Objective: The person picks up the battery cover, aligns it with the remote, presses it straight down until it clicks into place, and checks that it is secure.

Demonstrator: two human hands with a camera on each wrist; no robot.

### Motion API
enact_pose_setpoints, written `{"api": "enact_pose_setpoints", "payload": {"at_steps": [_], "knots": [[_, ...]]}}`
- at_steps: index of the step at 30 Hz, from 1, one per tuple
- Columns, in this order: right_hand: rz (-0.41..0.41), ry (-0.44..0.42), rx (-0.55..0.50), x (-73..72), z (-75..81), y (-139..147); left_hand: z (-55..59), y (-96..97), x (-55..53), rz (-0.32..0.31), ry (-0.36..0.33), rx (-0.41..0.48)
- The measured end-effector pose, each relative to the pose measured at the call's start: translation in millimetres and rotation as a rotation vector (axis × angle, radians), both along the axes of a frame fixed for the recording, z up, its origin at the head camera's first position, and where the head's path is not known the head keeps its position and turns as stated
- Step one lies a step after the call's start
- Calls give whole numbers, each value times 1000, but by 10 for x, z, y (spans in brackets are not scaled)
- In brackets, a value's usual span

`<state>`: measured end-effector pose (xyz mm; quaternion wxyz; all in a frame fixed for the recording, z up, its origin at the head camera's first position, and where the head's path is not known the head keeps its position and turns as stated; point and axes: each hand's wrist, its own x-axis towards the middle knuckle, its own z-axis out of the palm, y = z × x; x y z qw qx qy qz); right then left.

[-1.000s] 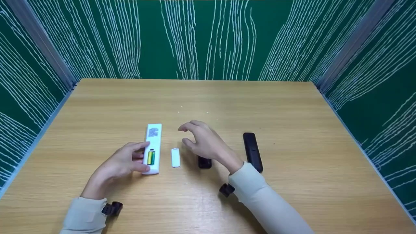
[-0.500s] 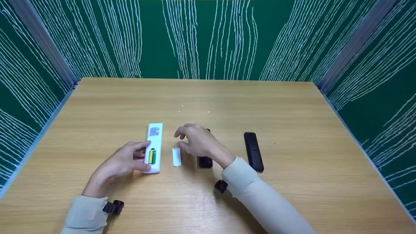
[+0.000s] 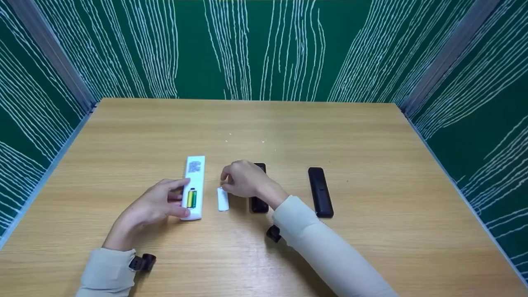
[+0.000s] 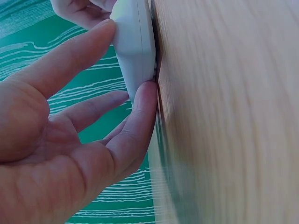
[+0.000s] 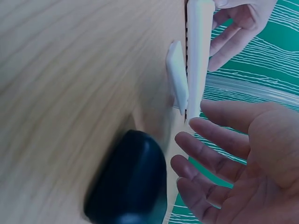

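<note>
A white remote control (image 3: 195, 175) lies back side up, two green-and-yellow batteries (image 3: 192, 199) showing in its uncovered compartment. My left hand (image 3: 152, 203) holds it along its left edge; in the left wrist view the thumb and a fingertip touch the remote's white casing (image 4: 133, 37). To the right of this remote lies its small white battery cover (image 3: 222, 200). My right hand (image 3: 244, 179) hovers at the cover's far end, fingertips close to it. In the right wrist view the fingers are loosely bent beside the cover (image 5: 177, 77), with nothing between them.
A black remote (image 3: 259, 205) lies partly hidden under my right hand and wrist. Farther right lies another black remote (image 3: 320, 192). Tiny white specks (image 3: 263, 142) dot the wooden table (image 3: 350, 132) toward the back. Green walls with white lines surround the table.
My right hand has moved left and toward me, to the far end of the battery cover, its fingers drawing closer together. The left hand and the white remote have stayed in place.
</note>
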<state>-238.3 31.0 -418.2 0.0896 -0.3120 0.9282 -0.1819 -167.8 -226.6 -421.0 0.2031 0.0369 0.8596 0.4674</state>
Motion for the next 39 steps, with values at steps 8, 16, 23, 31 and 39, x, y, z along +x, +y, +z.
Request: {"api": "enact_pose_setpoints", "payload": {"at_steps": [8, 16, 23, 31, 39], "knots": [[-22, -48, 40, 3, -15, -73, 7, 8, -7, 0, -1, -28], [-37, -73, 42, 11, -40, -99, 11, 7, -10, 11, -15, -20], [-32, -78, 31, 17, -38, -106, 14, -4, -5, 1, -15, -10], [-37, -90, 8, 12, -43, -101, 1, -9, -24, -6, -21, 5], [-52, -107, -52, 9, -19, -100, -2, -7, -26, -8, -27, 9]]}}
